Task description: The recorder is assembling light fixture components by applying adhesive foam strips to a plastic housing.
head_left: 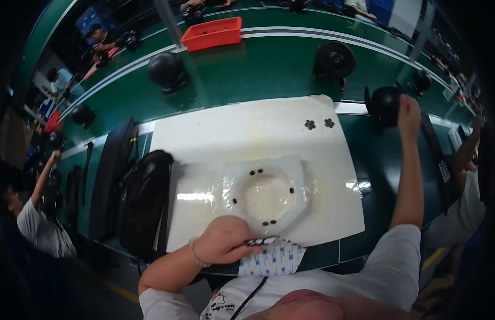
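My left hand (225, 240) is closed on the edge of a white backing sheet with blue print (274, 260), at the near edge of the white board. Dark pieces show along the sheet's upper edge by my fingertips. At the right, my right hand (409, 109) is closed against the side of a black round housing (385, 106); its fingertips are partly hidden. Between my arms a whitish, tape-covered ring-shaped holder (298, 205) lies on the board, with several small black oval pads (291, 190) around its opening. Two black flower-shaped pieces (310, 125) lie at the board's far right.
The white board (199, 133) lies on a green workbench. Left of it are a black bag (146, 197) and a long black case (111, 176). Beyond stand more black round housings (166, 70) and a red tray (212, 33). Other people work on both sides and across.
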A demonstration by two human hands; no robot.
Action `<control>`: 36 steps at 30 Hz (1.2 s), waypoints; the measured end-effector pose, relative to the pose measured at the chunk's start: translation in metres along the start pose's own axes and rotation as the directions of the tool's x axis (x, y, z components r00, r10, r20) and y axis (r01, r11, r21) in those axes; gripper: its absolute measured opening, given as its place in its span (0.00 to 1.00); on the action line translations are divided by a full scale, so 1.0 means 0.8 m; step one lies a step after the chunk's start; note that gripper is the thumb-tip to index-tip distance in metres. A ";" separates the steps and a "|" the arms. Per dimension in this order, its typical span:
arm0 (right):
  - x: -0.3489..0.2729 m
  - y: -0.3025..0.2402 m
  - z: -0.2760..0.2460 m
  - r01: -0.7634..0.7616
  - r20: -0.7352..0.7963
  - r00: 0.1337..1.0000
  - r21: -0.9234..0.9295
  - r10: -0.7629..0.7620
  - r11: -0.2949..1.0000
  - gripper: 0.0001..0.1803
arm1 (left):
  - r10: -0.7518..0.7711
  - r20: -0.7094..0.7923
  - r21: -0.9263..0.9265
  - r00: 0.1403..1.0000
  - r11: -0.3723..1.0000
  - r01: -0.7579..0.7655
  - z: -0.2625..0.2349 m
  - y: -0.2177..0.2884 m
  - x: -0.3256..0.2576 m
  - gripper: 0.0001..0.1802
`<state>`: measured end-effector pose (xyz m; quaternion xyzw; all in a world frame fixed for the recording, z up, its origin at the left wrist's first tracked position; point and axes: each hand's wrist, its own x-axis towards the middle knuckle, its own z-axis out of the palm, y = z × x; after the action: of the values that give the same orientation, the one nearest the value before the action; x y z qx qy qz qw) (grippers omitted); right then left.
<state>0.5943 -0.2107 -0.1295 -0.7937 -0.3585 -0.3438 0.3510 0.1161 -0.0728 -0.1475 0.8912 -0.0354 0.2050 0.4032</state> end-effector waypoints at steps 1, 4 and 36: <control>-0.007 -0.026 -0.024 -0.134 0.063 0.990 0.191 0.124 0.972 0.18 | 0.000 -0.007 0.003 1.000 1.000 0.000 0.001 -0.001 0.001 0.11; -0.030 -0.118 -0.082 -0.535 0.408 0.838 0.747 0.362 0.396 0.18 | -0.004 -0.024 -0.010 1.000 1.000 0.003 -0.001 0.003 0.004 0.10; -0.179 -0.339 -0.137 0.389 0.035 0.613 0.856 -0.790 0.340 0.12 | 0.092 -0.077 -0.276 0.993 0.955 -0.110 0.005 0.014 -0.016 0.17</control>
<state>0.2699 -0.2110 -0.1032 -0.4156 -0.8097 -0.0632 0.4094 0.1030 -0.0847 -0.1474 0.8154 -0.0968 0.2464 0.5149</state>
